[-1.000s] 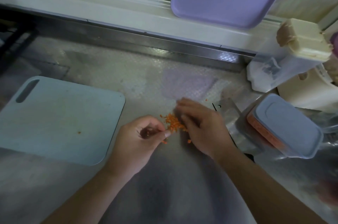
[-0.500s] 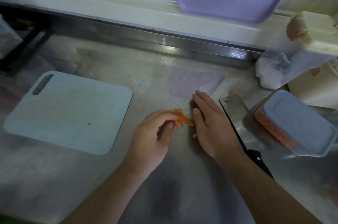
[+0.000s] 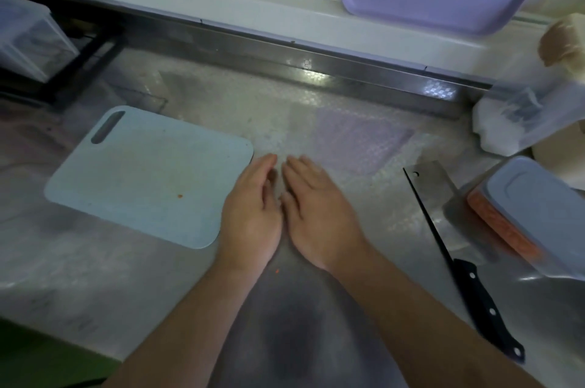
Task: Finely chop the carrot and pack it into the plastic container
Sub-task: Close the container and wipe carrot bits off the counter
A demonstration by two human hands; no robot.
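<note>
The chopped carrot point(image 3: 503, 229) shows as an orange layer inside your plastic container point(image 3: 538, 216), lid on, tilted at the counter's right edge. One carrot crumb point(image 3: 179, 196) lies on the pale blue cutting board point(image 3: 142, 175) toward the left edge; another point(image 3: 277, 271) lies on the counter point(image 3: 95, 276) between your wrists. Your left hand point(image 3: 253, 210) and right hand point(image 3: 313, 210) lie side by side mid-counter, fingers straight, cupped toward each other; anything between them is hidden. The cleaver point(image 3: 449, 248) lies just left of the container.
</note>
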